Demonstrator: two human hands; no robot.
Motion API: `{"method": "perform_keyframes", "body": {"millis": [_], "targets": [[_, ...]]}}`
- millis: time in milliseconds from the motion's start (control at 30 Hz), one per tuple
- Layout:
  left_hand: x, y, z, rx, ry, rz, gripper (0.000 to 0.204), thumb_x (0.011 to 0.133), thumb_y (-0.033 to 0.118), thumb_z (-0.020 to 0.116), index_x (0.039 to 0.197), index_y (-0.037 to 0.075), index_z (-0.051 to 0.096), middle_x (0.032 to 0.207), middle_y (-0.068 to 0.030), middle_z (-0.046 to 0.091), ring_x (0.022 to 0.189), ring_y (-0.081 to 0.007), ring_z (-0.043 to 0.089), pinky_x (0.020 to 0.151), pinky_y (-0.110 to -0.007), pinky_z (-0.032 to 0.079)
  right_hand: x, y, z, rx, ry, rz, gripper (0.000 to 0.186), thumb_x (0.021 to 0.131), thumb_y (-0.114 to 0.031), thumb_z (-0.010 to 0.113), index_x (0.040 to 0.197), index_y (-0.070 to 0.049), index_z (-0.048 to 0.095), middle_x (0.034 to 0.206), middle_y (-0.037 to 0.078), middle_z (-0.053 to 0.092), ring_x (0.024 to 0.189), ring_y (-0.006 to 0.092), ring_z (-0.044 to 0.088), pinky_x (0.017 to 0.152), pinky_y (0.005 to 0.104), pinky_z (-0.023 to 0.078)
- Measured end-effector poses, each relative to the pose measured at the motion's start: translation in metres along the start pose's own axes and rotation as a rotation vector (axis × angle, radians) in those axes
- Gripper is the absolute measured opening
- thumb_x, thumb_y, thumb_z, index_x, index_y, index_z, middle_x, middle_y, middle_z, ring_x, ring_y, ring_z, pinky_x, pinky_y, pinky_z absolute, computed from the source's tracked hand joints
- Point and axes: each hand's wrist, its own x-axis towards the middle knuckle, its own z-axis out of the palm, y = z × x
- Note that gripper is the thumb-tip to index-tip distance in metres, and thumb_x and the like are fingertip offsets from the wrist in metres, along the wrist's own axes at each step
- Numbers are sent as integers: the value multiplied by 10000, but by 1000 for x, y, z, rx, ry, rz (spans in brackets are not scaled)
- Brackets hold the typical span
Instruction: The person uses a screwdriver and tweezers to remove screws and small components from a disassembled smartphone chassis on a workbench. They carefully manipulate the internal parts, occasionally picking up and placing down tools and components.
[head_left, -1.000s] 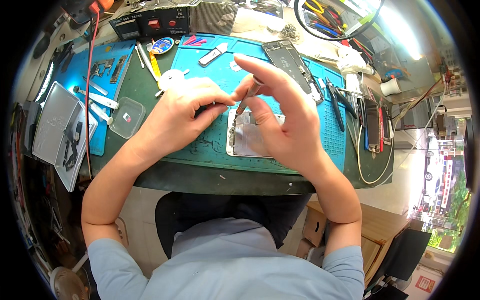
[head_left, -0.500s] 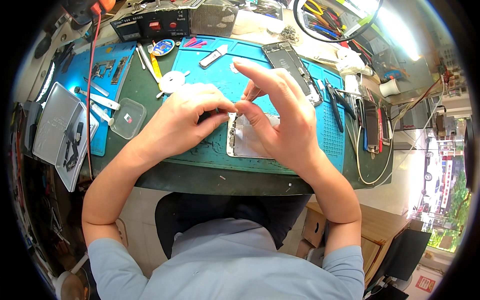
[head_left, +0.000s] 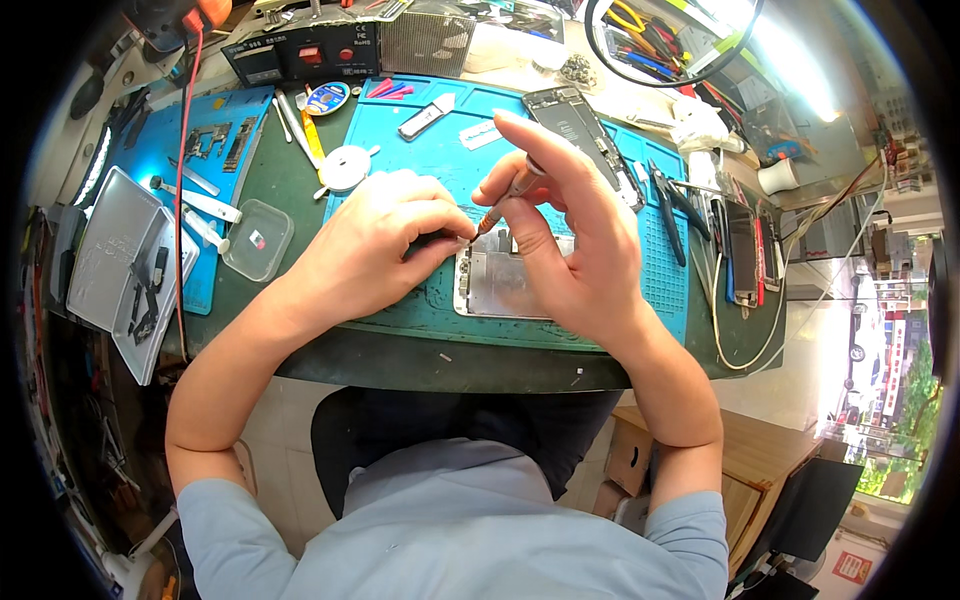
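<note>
A phone screen assembly (head_left: 492,288), with a silvery metal back plate and white edge, lies on the blue repair mat (head_left: 410,295). My right hand (head_left: 580,235) grips a slim screwdriver (head_left: 522,182) between thumb and fingers. Its tip slants down to the left, at the assembly's far left corner. At that same corner, the thumb and fingertips of my left hand (head_left: 375,245) are pinched together; whatever they hold is too small to make out. Part of the assembly's right side is hidden under my right hand.
An opened phone (head_left: 585,140) lies behind my right hand, with black pliers (head_left: 668,210) beside it. A clear plastic box (head_left: 258,238) and a grey case of small parts (head_left: 130,265) sit at left. Behind the mat stands a black power unit (head_left: 300,52).
My right hand has lifted and tilted slightly, so the screwdriver now shows plainly with its tip at the corner. My left hand has shifted only a little and stays pinched there.
</note>
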Motion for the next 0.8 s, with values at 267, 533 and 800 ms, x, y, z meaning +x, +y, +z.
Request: {"method": "perform_keyframes", "body": {"millis": [267,533,800], "targets": [[0,0,-1,13,0,3,167,844,20,790,995,39,722,1016,-102,704,966,-308,667,841,-403,541,0,4,2,1,-25,-32,543,930,108,605,1449,-49,580,1001,121,675,886,252,682,804,365,580],[0,-1,0,4,4,9,160,848,21,786,993,25,718,1015,-102,708,961,-310,671,835,-402,542,4,0,-4,-119,-72,-93,522,928,59,686,1436,-35,608,1012,110,699,877,203,695,793,326,590],[0,0,-2,11,-3,9,171,850,18,781,1012,20,727,1020,-102,712,951,-309,670,826,-395,541,0,3,2,-16,-49,-39,557,879,47,743,1417,-30,622,1114,118,700,887,210,686,823,337,578]]}}
